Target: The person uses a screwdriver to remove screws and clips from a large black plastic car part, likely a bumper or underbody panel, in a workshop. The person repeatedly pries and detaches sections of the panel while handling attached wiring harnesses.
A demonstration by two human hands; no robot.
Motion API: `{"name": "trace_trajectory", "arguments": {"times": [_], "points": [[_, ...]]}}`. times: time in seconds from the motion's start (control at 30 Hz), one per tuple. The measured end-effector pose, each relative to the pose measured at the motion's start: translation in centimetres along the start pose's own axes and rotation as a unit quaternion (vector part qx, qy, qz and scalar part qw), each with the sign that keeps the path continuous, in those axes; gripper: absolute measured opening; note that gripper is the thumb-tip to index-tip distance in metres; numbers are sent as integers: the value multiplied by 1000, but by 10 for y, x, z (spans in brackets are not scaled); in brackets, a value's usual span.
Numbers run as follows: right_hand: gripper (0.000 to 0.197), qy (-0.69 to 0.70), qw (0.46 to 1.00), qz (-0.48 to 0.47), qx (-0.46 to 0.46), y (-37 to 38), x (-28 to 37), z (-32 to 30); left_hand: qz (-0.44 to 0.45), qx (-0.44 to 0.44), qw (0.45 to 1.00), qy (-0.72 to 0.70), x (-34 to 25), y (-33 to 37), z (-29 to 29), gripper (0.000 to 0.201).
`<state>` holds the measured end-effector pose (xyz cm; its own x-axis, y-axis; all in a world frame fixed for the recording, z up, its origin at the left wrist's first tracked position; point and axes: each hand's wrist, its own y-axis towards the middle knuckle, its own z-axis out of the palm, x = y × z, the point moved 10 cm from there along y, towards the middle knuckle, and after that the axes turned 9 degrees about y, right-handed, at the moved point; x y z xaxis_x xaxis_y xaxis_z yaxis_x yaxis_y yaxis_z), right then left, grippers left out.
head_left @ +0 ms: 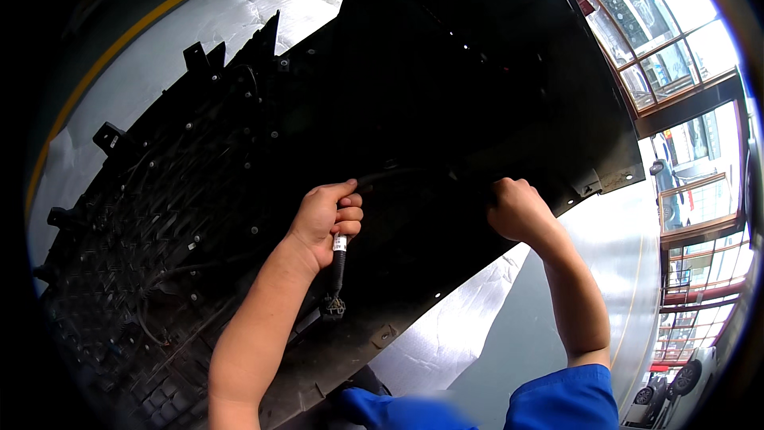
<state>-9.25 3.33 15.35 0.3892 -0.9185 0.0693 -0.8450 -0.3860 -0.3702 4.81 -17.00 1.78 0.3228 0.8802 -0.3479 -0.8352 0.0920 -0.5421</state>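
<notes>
A large black moulded panel (477, 111), like a car bumper seen from its inner side, fills the middle of the view. My left hand (328, 216) is closed around a black wiring harness (339, 269) with a white label. Below the fist the harness hangs down to a connector (333, 307). Above it, a dark cable stretch (398, 175) runs rightward over the panel toward my right hand (521, 211). That hand is closed, fingers curled, close against the dark panel; what it holds is lost in the shadow.
A ribbed grille section (183, 215) with mounting tabs lies at the left. Crinkled silver sheeting (446, 342) shows under the panel's edges. A yellow floor line (103, 64) curves at the far left. Tall windows (700, 183) stand at the right, with a parked car (688, 378) lower right.
</notes>
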Motion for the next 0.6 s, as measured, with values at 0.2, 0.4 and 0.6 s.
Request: {"name": "trace_trajectory", "arguments": {"times": [0.2, 0.4, 0.6], "points": [[25, -98, 991, 15, 90, 27, 27, -30, 24, -56, 988, 142, -27, 6, -40, 29], [26, -95, 991, -18, 95, 38, 10, -23, 31, -54, 988, 143, -16, 26, -60, 29], [24, -46, 985, -168, -4, 28, -10, -8, 29, -39, 987, 156, -9, 22, -55, 29]]}}
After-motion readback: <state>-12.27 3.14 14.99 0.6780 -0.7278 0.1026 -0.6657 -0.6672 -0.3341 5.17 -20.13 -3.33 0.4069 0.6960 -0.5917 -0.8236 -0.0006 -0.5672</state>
